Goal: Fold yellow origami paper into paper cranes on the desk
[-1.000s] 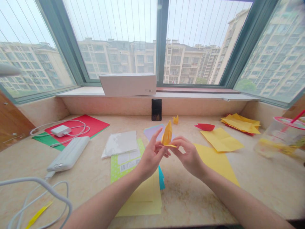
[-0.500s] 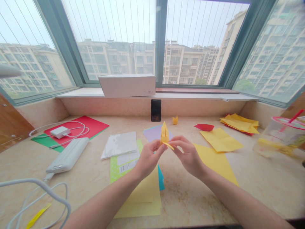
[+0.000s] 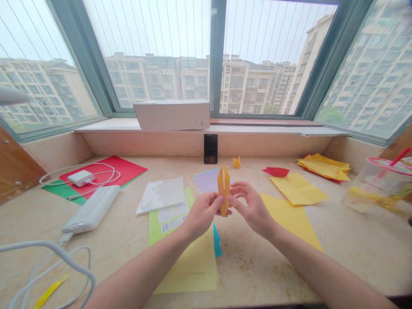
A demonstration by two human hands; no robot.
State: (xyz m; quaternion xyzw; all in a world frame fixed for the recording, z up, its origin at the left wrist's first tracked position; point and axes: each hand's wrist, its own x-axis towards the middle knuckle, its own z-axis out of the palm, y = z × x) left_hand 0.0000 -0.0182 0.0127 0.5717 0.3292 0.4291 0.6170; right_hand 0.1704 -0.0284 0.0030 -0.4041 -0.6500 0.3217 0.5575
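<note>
I hold a narrow folded orange paper piece (image 3: 223, 186) upright above the marble desk, its top split into two points. My left hand (image 3: 202, 213) pinches its lower left edge with curled fingers. My right hand (image 3: 252, 208) pinches the lower right side, thumb and forefinger closed on the paper. Under my hands lie sheets of yellow paper (image 3: 196, 266), a teal sheet (image 3: 218, 241) and a lilac sheet (image 3: 207, 179).
A small orange origami figure (image 3: 237, 162) and a black phone (image 3: 210, 148) stand at the back. Yellow and red sheets (image 3: 298, 188) lie right, beside a plastic cup (image 3: 378, 182). A power bank (image 3: 92, 210), charger (image 3: 80, 177) and cables lie left. A white box (image 3: 172, 114) sits on the sill.
The orange piece has turned from tilted with a flap sticking out to upright and flat, facing me. Both hands shifted slightly lower and closer together on it.
</note>
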